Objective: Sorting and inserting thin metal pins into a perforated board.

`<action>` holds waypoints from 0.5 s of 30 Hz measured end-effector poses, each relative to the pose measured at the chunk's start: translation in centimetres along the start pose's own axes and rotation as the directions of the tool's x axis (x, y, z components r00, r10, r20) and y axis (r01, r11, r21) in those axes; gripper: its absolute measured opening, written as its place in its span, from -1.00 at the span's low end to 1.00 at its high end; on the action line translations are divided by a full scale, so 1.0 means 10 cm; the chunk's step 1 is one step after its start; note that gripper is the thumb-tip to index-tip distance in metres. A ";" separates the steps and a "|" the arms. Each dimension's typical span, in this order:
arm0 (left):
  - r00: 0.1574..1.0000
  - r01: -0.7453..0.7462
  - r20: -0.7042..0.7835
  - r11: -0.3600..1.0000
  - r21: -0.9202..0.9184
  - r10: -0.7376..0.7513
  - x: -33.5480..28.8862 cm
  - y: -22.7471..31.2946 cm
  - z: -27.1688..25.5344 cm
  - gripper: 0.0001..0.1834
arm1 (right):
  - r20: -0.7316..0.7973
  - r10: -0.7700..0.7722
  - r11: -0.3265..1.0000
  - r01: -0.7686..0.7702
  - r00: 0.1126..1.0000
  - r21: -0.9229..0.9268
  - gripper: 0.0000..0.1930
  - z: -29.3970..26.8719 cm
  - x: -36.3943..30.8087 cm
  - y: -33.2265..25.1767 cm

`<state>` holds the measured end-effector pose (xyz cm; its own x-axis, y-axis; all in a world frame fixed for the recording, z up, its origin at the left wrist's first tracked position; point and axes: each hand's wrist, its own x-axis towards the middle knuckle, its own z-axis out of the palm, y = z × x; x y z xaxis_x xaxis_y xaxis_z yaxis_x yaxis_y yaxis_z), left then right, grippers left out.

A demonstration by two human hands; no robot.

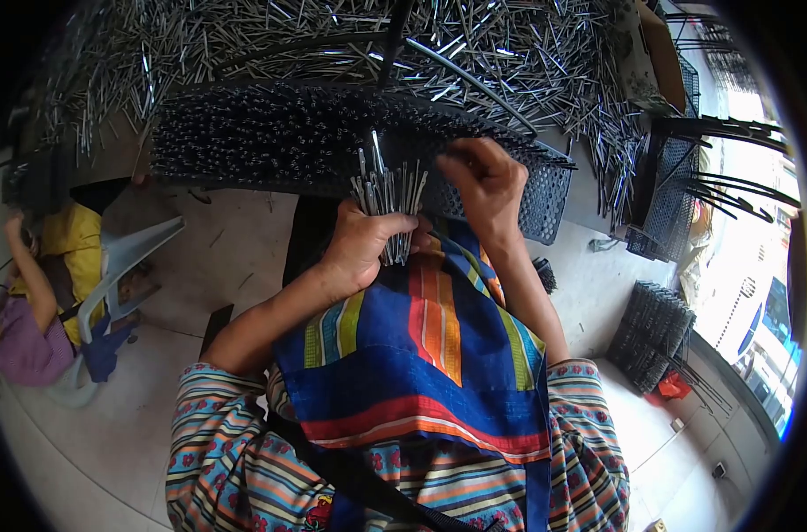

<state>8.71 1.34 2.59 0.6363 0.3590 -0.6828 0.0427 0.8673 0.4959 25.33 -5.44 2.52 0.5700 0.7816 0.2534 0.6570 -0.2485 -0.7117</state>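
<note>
My left hand [368,239] is wrapped round a bundle of thin metal strips [387,191], held upright above my lap. One shinier strip stands taller than the others. To its right, my right hand [487,182] hangs over the right part of a black perforated tray [545,199]. Its fingers are curled and drawn together; what lies between them, if anything, I cannot make out. Thin dark pieces [253,133] stand on end, packed closely through the left and middle of the tray. My lap is covered by a blue striped cloth [421,355].
Loose metal strips [510,62] lie heaped beyond the tray, with dark bars crossing above them. A cardboard box [656,58] and a mesh basket [674,195] stand at the right. Stacked black trays [651,337] are on the floor. Another person [44,301] sits at left, by a grey chair [120,266].
</note>
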 end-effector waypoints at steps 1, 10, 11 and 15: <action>1.000 -0.006 0.011 1.000 -0.006 0.006 -0.03 0.03 0.03 -0.84 | 0.226 0.235 0.935 -0.283 0.945 0.213 -0.85 -0.02 -0.04 -0.01; 0.999 -0.025 -0.044 0.999 0.023 0.026 0.00 -0.05 0.01 -0.80 | 0.318 0.556 0.468 -0.605 0.768 0.644 -0.96 -0.11 -0.18 -0.05; 0.998 0.016 -0.063 0.998 0.058 -0.013 -0.01 -0.05 -0.01 -0.79 | 0.172 0.555 0.515 -0.498 0.814 0.698 -0.94 -0.11 -0.17 0.02; 0.997 -0.019 0.076 0.990 0.140 0.009 -0.03 -0.07 -0.03 -0.77 | -0.207 0.348 0.735 -0.129 0.914 0.666 -0.95 -0.10 -0.03 0.18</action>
<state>8.29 0.70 2.28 0.6931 0.3393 -0.6360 0.1376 0.8038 0.5788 26.85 -6.74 1.85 0.8521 0.5094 0.1198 0.0810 0.0978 -0.9919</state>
